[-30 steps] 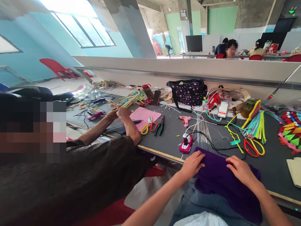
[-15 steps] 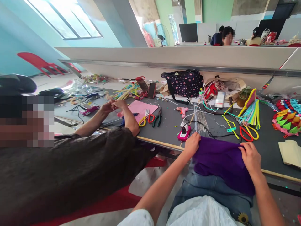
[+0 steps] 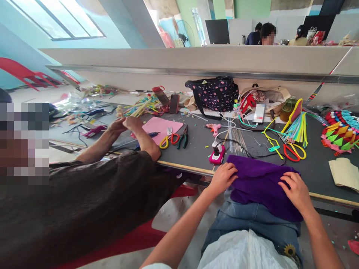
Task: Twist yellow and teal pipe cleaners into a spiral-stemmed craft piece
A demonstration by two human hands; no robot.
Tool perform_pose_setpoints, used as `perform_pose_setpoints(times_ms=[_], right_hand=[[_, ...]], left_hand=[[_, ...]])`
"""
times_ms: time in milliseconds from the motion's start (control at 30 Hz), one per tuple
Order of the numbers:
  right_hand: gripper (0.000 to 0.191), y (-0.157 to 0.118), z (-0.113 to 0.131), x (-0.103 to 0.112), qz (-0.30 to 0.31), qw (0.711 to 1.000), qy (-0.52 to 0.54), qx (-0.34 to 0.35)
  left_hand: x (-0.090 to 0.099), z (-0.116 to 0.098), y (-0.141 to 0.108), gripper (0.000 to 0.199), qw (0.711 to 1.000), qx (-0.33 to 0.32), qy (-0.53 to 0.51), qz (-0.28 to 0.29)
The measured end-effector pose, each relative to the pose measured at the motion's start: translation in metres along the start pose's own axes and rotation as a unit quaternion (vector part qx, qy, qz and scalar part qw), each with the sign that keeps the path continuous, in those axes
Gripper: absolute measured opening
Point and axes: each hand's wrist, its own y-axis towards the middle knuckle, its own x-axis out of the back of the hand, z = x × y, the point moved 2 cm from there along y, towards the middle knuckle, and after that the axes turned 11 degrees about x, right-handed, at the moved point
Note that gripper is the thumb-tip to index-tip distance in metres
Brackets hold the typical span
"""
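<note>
Spreading purple cloth at lower right of frame: it lies over the near edge of the tabletop and down onto our jeans. Left hand is at its left edge, right hand on its right side, both with fingers loosely curled; can't tell if either pinches fabric. Magenta power socket sits just beside the upper-left corner, red-and-yellow-handled scissors beyond the right one, unheld. Status: far edge laid out, lower part still rumpled, no cut visible. Versus the earlier frame: we had both upper corners gripped and the edge stretched; now the corners stick out past our fingers.
</note>
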Motion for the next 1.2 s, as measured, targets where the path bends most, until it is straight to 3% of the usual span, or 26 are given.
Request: perform_pose_setpoints(times_ms=[167, 333, 433, 567, 700, 800, 867, 1033, 1167, 1200], right_hand=[[0.023, 0.002, -0.007, 0.021, 0.029, 0.999, -0.020, -0.020], [0.017, -0.005, -0.006, 0.022, 0.075, 0.997, 0.015, 0.006], [0.017, -0.011, -0.004, 0.017, 0.087, 0.996, 0.007, 0.004], [0.021, -0.023, -0.015, 0.029, 0.097, 0.995, -0.017, -0.017], [0.025, -0.016, -0.025, 0.037, 0.113, 0.992, 0.007, -0.054], [0.025, 0.010, -0.022, 0.028, 0.033, 0.995, 0.008, -0.098], [0.024, 0.029, -0.016, 0.014, 0.015, 0.995, 0.002, -0.103], [0.017, 0.053, -0.005, -0.017, 0.042, 0.995, 0.024, -0.088], [0.017, 0.061, -0.008, -0.018, 0.070, 0.991, 0.030, -0.106], [0.018, 0.065, -0.012, -0.015, 0.068, 0.991, 0.034, -0.114]], left_hand=[[0.013, -0.007, 0.006, 0.016, 0.997, 0.032, -0.064, -0.039], [0.022, -0.013, 0.005, 0.028, 0.996, 0.024, -0.060, 0.061], [0.018, -0.007, 0.007, 0.031, 0.994, 0.074, -0.056, 0.060], [0.010, 0.000, 0.021, 0.036, 0.988, 0.142, -0.015, 0.051], [0.004, -0.003, 0.044, 0.038, 0.975, 0.187, 0.074, 0.090], [0.000, -0.007, 0.054, 0.022, 0.966, 0.204, 0.120, 0.105], [-0.001, -0.005, 0.054, 0.019, 0.967, 0.200, 0.130, 0.091], [0.004, 0.009, 0.052, 0.023, 0.961, 0.233, 0.144, 0.044], [0.013, 0.005, 0.067, 0.019, 0.956, 0.244, 0.141, 0.089], [0.016, -0.001, 0.073, 0.022, 0.964, 0.231, 0.108, 0.078]])
